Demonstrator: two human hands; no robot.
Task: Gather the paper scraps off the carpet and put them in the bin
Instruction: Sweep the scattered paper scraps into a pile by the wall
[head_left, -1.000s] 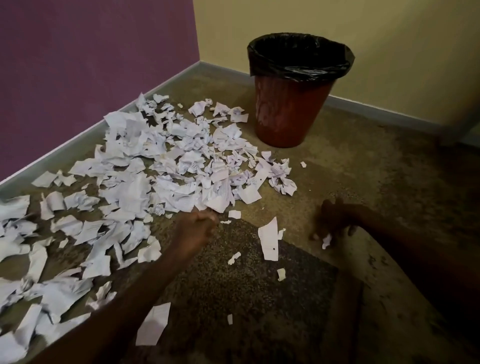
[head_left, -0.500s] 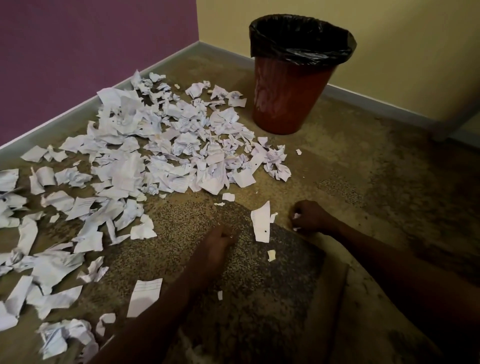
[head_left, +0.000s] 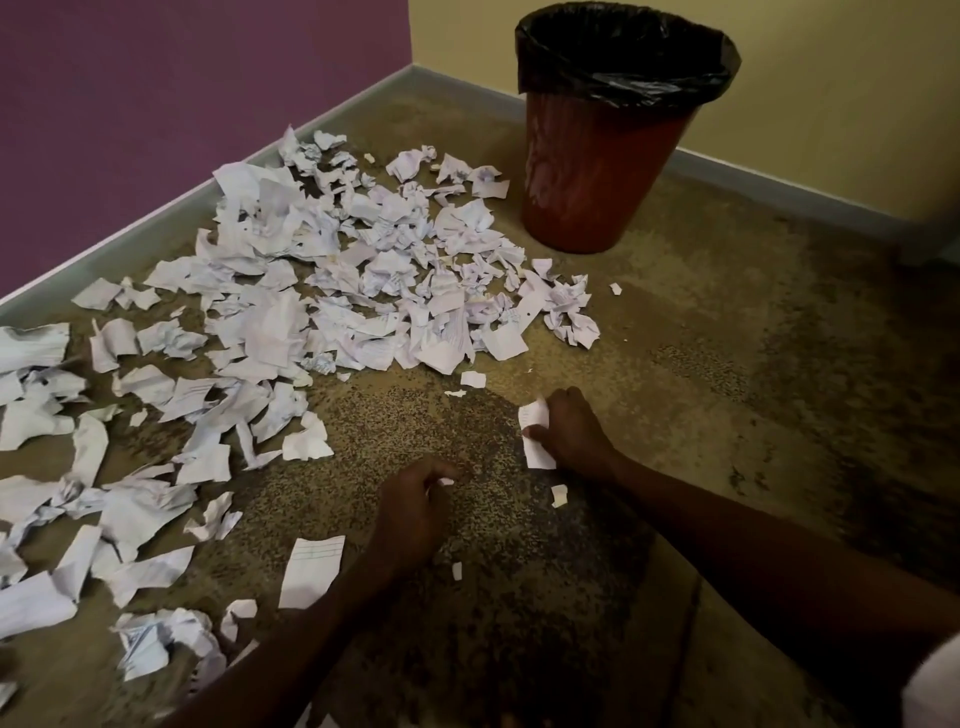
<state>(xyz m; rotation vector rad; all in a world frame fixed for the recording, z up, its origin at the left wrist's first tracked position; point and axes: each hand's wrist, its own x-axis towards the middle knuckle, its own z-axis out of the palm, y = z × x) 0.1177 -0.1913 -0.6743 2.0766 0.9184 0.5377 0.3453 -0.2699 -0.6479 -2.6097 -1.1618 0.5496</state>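
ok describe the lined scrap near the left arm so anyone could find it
Start at the red bin and come down to the left hand. Just left of that forearm lies the lined scrap: flat, rectangular, alone on bare carpet, with ruled lines showing, unlike its crumpled neighbours.

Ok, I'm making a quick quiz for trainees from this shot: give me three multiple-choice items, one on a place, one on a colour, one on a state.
1. Where does the bin stand?
A. In the corner by the yellow wall, beyond the paper scraps
B. Between the two hands
C. Against the purple wall on the left

2. What colour is the bin liner?
A. White
B. Black
C. Blue

3. What is the right hand doing?
A. Lying flat on the carpet
B. Holding the bin's rim
C. Gripping a torn strip of paper

Answers: 1 A, the bin sits where the skirting boards meet, behind the pile. 2 B, a black bag folds over the red-brown rim. 3 C, white paper sticks out above and below its curled fingers.
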